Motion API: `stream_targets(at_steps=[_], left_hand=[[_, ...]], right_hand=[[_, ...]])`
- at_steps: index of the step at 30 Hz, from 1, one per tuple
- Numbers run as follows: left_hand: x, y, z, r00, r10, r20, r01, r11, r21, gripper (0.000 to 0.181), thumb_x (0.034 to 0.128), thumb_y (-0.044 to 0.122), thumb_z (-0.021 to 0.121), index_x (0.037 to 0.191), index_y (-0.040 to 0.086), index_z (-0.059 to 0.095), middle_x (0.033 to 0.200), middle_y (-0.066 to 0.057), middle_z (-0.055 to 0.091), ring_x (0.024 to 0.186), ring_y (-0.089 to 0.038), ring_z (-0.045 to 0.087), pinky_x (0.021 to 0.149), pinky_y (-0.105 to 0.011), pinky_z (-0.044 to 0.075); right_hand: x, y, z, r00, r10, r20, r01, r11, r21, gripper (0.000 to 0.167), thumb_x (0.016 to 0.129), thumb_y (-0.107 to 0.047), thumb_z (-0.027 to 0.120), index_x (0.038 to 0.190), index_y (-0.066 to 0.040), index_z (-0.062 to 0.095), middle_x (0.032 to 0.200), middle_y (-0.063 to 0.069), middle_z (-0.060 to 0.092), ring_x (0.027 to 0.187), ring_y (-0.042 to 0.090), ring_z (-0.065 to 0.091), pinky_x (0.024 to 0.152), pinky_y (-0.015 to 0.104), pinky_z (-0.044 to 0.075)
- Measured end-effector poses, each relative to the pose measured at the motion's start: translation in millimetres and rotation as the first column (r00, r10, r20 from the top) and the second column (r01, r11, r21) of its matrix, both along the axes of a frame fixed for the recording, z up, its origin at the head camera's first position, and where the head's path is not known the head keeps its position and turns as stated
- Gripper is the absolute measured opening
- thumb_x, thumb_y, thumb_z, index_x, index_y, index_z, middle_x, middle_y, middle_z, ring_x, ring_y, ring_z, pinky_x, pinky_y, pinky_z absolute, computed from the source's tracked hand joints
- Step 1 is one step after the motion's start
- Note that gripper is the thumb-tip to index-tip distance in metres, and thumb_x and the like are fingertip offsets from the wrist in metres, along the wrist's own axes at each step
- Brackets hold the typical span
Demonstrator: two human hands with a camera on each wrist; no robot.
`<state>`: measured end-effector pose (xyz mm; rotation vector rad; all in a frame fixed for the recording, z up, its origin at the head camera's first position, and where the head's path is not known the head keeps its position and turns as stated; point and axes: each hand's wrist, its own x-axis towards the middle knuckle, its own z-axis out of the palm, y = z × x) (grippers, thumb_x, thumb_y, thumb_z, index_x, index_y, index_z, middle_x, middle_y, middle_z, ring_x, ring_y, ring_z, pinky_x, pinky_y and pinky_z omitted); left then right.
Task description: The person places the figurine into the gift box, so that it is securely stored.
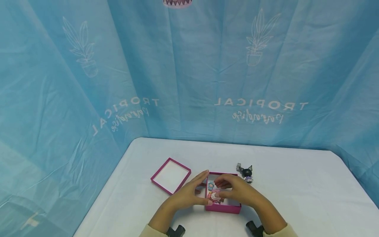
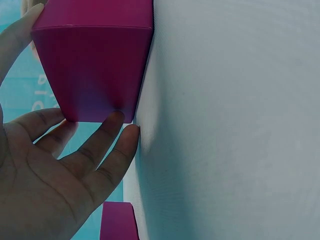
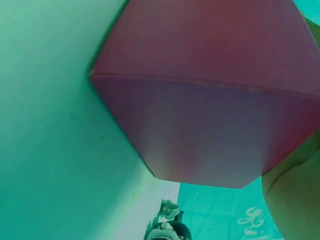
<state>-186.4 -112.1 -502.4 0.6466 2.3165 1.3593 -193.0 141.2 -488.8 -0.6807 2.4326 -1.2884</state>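
Note:
A magenta box with a white inside stands uncovered on the table. In it lie a pink figurine and a smaller blue figurine. My left hand spans the box's left side, its thumb at the near corner and its fingers at the far one; the left wrist view shows the fingertips touching the wall. Over the box's inside, my right hand has bent fingers. Its thumb tip overlaps the pink figurine, but whether the fingers grip it is hidden. Both hands cover parts of the box.
The magenta-edged lid lies with its white inside up, left of the box. A black-headed figurine with a clear tag lies beyond the box's far right corner. Blue printed cloth hangs behind the white table.

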Motion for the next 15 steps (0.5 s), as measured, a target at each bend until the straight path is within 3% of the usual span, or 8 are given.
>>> stream_targets(at_steps=[9,15], left_hand=[[0.5,0.3,0.4,1.000,0.001,-0.004,-0.001,1.000,0.000,0.104,0.0804,0.039,0.085,0.161,0.037,0.020,0.171,0.005,0.016,0.147,-0.025,0.040,0.113,-0.046,0.049],[0.9,0.5,1.1,1.000,0.016,0.006,-0.016,1.000,-0.012,0.103,0.0798,0.042,0.085,0.160,0.041,0.021,0.171,0.005,0.018,0.148,-0.023,0.039,0.113,-0.046,0.048]], right_hand=[[2.0,2.4,-3.5,0.999,-0.052,-0.012,0.050,0.996,-0.078,0.048,0.091,-0.033,0.076,0.131,-0.010,0.062,0.121,0.009,0.069,0.111,0.028,0.067,0.094,0.019,0.055],[4.9,2.7,-1.7,0.995,-0.097,-0.003,0.096,0.991,-0.091,0.048,0.091,-0.034,0.076,0.130,-0.010,0.063,0.121,0.010,0.069,0.112,0.029,0.066,0.096,0.029,0.057]])
